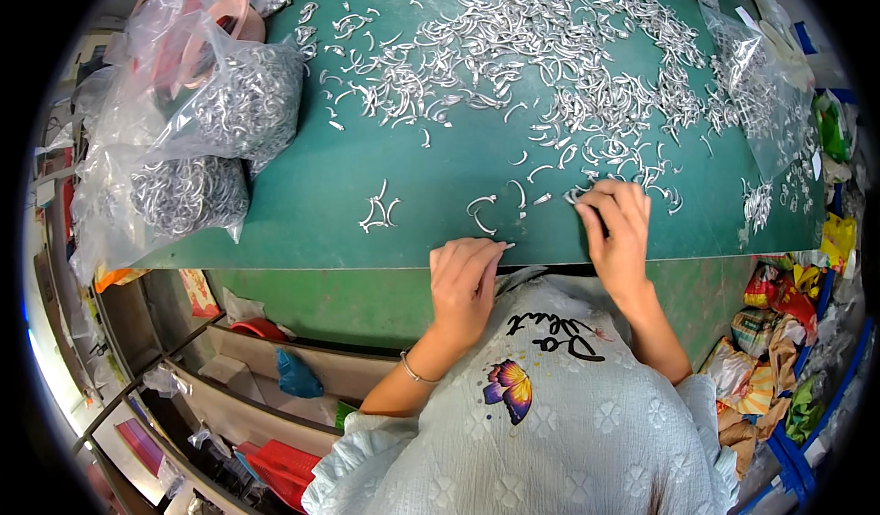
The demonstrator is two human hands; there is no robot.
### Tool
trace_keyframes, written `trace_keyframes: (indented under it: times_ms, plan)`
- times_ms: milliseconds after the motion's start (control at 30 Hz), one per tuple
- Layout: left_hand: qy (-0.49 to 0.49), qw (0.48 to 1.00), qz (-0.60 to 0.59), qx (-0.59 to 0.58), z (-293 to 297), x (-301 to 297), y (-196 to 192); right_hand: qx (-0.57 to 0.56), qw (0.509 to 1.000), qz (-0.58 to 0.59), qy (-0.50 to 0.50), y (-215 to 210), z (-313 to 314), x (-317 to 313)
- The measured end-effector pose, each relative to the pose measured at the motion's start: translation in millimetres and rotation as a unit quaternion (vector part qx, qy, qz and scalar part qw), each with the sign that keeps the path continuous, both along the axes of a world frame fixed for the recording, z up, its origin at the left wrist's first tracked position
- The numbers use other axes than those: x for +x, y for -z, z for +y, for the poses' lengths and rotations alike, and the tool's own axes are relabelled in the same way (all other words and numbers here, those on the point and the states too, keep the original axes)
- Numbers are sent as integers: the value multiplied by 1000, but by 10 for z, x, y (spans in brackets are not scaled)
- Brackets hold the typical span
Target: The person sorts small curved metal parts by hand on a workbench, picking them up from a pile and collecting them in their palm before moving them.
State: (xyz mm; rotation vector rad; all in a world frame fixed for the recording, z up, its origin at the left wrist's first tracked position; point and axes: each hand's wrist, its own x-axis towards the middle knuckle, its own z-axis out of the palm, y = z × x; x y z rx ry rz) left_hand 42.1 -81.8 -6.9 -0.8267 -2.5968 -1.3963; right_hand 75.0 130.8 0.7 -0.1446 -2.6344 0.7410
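My left hand (463,281) rests at the near edge of the green tabletop (321,199). Its fingers are pressed together, with a small pale tip showing by the fingertips; what they hold is hidden. To its right, my right hand (619,231) pinches a small curved silver piece (574,195) just above the table. Two curved silver pieces (479,213) lie just beyond my left hand, and a small cluster of similar pieces (379,211) lies farther left. A broad loose heap of these silver pieces (532,48) spreads across the far half of the table.
On the left stand clear plastic bags (243,103) full of silver pieces, near a pink basin (234,20). Another clear bag (756,84) lies at the right. Below are shelves (266,387) with a red basket (284,467) on the left and colourful packages (747,368) on the right.
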Motion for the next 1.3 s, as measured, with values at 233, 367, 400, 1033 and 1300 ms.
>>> trace_keyframes:
  times_ms: [233, 367, 400, 1033, 1300]
  plan:
    - [-1, 1000, 0, 0, 24, -2, 10, 55, 994, 16, 93, -97, 58, 31]
    - [-2, 1000, 5, -1, 16, -3, 29, 75, 996, -20, 33, -78, -50, 28]
    - [-5, 1000, 5, -1, 12, -2, 22, 73, 996, -29, 29, -37, -56, 23]
    - [-34, 998, 13, 51, 42, 20, -11, 87, 996, -26, 0, -1, -49, -36]
    - [-57, 997, 13, 42, -19, 27, 4, 76, 996, -35, -39, -63, -273, -174]
